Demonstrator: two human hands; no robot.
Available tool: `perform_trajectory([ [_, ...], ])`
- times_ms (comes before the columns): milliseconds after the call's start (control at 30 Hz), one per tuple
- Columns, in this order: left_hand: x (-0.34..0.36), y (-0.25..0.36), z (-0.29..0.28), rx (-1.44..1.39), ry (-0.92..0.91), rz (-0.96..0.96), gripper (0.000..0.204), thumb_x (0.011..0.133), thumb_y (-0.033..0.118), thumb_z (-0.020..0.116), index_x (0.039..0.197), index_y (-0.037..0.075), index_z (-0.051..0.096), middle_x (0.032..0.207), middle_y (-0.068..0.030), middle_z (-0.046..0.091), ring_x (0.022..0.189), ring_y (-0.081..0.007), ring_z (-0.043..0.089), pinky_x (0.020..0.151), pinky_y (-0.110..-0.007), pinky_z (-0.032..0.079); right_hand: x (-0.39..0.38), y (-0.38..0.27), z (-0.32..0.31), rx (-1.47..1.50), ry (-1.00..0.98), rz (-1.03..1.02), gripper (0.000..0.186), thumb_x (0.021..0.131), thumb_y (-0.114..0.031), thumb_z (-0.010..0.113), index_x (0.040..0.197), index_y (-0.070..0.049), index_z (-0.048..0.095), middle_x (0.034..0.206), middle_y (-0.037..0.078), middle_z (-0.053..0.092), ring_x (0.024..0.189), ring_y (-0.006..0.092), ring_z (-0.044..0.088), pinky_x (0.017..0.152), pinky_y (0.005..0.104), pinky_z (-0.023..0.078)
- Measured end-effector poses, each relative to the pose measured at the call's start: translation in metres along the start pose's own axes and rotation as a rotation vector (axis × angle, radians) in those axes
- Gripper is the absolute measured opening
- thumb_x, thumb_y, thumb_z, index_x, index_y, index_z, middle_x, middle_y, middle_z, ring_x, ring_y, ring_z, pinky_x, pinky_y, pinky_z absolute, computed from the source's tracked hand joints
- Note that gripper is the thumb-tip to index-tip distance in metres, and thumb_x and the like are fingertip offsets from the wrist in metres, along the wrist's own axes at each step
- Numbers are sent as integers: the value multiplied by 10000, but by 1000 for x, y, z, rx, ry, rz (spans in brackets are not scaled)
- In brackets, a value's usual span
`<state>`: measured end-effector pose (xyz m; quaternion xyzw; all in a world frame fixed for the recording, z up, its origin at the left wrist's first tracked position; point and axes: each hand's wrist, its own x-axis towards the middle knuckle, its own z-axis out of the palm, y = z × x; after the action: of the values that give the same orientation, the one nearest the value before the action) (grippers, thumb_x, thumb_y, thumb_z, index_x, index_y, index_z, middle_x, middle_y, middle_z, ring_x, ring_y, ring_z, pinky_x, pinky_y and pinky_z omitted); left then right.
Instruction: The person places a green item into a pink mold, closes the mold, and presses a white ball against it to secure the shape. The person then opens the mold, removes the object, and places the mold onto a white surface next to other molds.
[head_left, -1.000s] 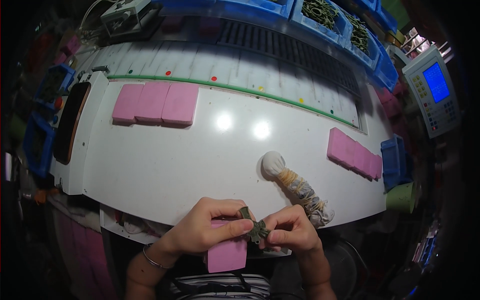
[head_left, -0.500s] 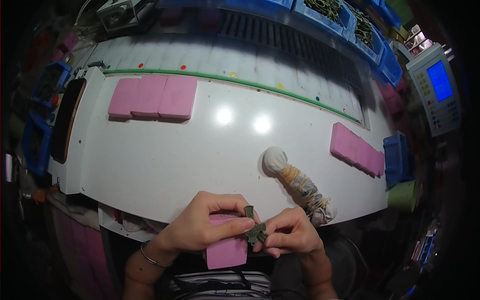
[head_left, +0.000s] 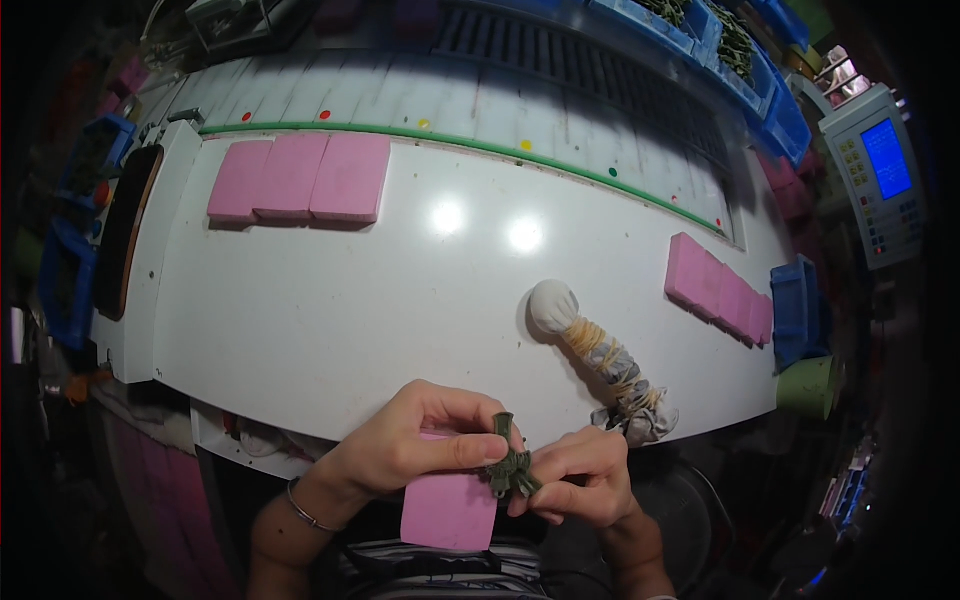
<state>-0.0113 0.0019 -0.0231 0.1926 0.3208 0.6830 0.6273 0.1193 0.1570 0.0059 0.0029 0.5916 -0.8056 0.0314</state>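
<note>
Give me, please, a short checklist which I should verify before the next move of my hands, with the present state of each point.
1. Green piece held by the left hand: ok, between thumb and fingers.
2. Right hand on the green piece: ok, fingers at its lower right end.
3. Pink block firmly gripped: cannot tell; it shows below the left hand, which hides its upper part.
4. Wrapped stick clear of the right hand: cannot tell; its lower end shows close behind the knuckles.
5. Screen lit: ok, blue.
</note>
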Motion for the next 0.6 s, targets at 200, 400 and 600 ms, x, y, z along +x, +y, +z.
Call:
perform_trajectory([
  [200, -2, -15, 1, -157, 0, -27, 155, 868, 89, 553, 926, -49, 597, 859, -66, 620, 811, -98, 562, 751, -224, 441, -2, -7, 7, 55, 14, 26, 106, 833, 7, 573, 823, 87, 642, 608, 96, 581, 440, 87, 456, 416, 210, 340],
  [400, -8, 3, 22, 117, 451, 147, 136, 834, 30, 527, 873, -80, 598, 845, -125, 620, 767, -149, 592, 715, -257, 482, -9, -10, 0, -67, 163, 276, 138, 863, -28, 546, 920, 64, 631, 694, 73, 598, 560, 84, 512, 494, 198, 387],
  [600, -8, -1, 17, 69, 500, 157, 179, 845, 32, 512, 963, -90, 571, 844, -129, 622, 768, -151, 600, 720, -271, 497, -4, 1, 9, -809, 282, 86, 289, 800, 43, 574, 1086, 6, 585, 805, 101, 619, 612, 133, 595, 553, 226, 459],
])
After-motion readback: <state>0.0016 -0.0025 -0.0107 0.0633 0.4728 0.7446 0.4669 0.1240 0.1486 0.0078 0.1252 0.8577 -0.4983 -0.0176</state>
